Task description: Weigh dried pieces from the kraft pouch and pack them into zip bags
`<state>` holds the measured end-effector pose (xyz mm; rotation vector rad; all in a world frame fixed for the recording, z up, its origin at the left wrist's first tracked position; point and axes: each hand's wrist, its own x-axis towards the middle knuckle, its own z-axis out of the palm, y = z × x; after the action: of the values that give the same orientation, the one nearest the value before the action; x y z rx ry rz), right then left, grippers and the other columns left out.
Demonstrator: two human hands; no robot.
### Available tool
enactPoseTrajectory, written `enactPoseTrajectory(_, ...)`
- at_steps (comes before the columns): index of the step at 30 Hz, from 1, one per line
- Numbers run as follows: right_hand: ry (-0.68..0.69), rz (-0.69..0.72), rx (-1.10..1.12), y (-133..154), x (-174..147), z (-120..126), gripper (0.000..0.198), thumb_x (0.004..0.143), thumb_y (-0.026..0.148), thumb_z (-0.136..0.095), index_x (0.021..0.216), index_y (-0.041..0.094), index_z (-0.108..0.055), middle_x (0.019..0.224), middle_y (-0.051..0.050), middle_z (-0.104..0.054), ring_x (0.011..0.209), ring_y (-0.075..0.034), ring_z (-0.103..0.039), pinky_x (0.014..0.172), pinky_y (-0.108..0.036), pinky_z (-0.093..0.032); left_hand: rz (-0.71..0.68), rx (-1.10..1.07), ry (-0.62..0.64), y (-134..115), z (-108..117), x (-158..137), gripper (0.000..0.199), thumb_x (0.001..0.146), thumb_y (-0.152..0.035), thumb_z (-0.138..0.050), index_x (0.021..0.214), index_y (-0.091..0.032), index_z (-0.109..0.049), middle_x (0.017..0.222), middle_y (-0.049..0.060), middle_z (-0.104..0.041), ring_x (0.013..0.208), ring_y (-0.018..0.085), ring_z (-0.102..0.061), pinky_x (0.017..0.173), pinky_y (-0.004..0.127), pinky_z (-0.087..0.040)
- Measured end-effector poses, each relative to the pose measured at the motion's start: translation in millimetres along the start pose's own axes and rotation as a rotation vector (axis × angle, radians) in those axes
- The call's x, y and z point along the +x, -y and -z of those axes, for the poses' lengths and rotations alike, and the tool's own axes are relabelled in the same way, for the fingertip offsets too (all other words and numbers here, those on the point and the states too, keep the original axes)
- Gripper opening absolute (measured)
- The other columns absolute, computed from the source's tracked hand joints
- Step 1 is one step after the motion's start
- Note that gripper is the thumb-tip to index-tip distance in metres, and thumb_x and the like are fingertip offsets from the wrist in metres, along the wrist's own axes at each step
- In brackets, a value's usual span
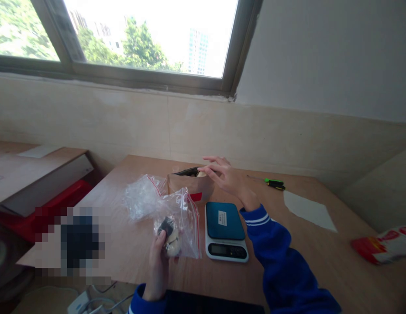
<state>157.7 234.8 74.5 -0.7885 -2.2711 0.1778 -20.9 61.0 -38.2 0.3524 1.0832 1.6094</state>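
Left hand (158,253) clamps 1 clear bag (188,231) near the table edge (124,274); right hand (227,176) (can't tell its grip) overhangs the paper bag (180,185), open room rightward.

- From here I see a clear zip bag (189,224), wrinkled, red-edged, held up in front of the pouch.
- Inside it I make out pale rounded pieces (173,247), bunched at the lower left.
- I see the brown pouch (185,184) upright, dark-mouthed and open, red-patched in front, a pale thing (201,173) at its mouth.
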Motion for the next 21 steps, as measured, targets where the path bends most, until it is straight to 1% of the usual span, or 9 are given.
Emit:
enactPoseTrajectory(2,0.001,-0.001,-0.032,-1.2,-3.7,1.8,0.038,0.099,0.04,-0.04,0.102,0.025,-0.074,0.131,-0.009,-0.06,0.119,-0.024,-0.054,0.103,-0.047,-0.037,-0.003,-0.008,-0.014,0.2,0.0,0.7,0.064,0.057,-0.059,-0.078,0.102,-0.015,-0.064,0.069,0.0,-0.061,0.05,0.01,-0.048,0.039,0.021,-0.036)
enactPoseTrajectory(5,0.029,0.007,-0.113,-1.1,-6.1,5.8,0.043,0.1,0.044,-0.035,0.109,0.027,-0.073,0.141,-0.008,-0.053,0.121,-0.025,-0.051,0.104,-0.049,-0.037,-0.002,-0.018,-0.031,0.0,-0.2,0.8,0.065,0.056,-0.058,-0.079,0.102,-0.015,-0.064,0.07,0.0,-0.061,0.05,0.01,-0.048,0.039,0.021,-0.036)
enactPoseTrajectory(7,0.052,0.006,-0.17,0.2,-5.5,8.1,0.047,0.1,0.047,-0.03,0.113,0.027,-0.072,0.141,-0.008,-0.052,0.121,-0.026,-0.05,0.104,-0.049,-0.036,0.004,-0.018,-0.024,-0.8,-0.8,-0.2,0.066,0.056,-0.058,-0.079,0.103,-0.015,-0.064,0.069,-0.001,-0.06,0.049,0.01,-0.047,0.039,0.021,-0.035)
enactPoseTrajectory(9,0.062,-0.007,-0.206,1.7,-3.7,8.9,0.052,0.1,0.05,-0.028,0.11,0.026,-0.073,0.135,-0.009,-0.057,0.12,-0.027,-0.051,0.103,-0.049,-0.036,0.008,-0.015,-0.013,-1.9,-1.8,-1.8,0.067,0.055,-0.059,-0.079,0.104,-0.015,-0.063,0.067,-0.001,-0.059,0.048,0.01,-0.047,0.038,0.022,-0.035)
enactPoseTrajectory(13,0.08,-0.042,-0.217,4.5,1.1,4.9,0.065,0.1,0.051,-0.021,0.092,0.02,-0.077,0.116,-0.012,-0.066,0.109,-0.025,-0.056,0.098,-0.045,-0.04,-0.001,-0.015,-0.002,-3.8,-3.6,-5.0,0.068,0.055,-0.06,-0.079,0.103,-0.015,-0.064,0.068,0.0,-0.06,0.049,0.01,-0.047,0.037,0.022,-0.035)
enactPoseTrajectory(15,0.093,-0.046,-0.232,6.3,2.8,1.3,0.069,0.1,0.052,-0.017,0.088,0.019,-0.077,0.114,-0.012,-0.067,0.107,-0.025,-0.056,0.096,-0.044,-0.041,-0.003,-0.017,0.003,-4.2,-3.8,-6.0,0.066,0.056,-0.059,-0.079,0.103,-0.015,-0.064,0.072,0.001,-0.062,0.049,0.01,-0.048,0.037,0.022,-0.035)
enactPoseTrajectory(18,0.116,-0.061,-0.309,9.4,3.6,-4.7,0.066,0.1,0.052,-0.019,0.091,0.019,-0.076,0.117,-0.012,-0.067,0.11,-0.026,-0.056,0.097,-0.045,-0.04,0.005,-0.017,0.011,-4.4,-3.3,-6.7,0.065,0.055,-0.059,-0.079,0.101,-0.015,-0.065,0.077,0.002,-0.064,0.049,0.01,-0.049,0.037,0.022,-0.036)
enactPoseTrajectory(21,0.169,-0.107,-0.37,11.8,2.8,-9.6,0.057,0.1,0.05,-0.027,0.101,0.018,-0.074,0.109,-0.013,-0.07,0.106,-0.025,-0.058,0.096,-0.044,-0.041,0.005,-0.021,0.029,-4.3,-2.4,-7.5,0.064,0.056,-0.059,-0.079,0.101,-0.015,-0.065,0.076,0.002,-0.064,0.05,0.01,-0.05,0.036,0.021,-0.036)
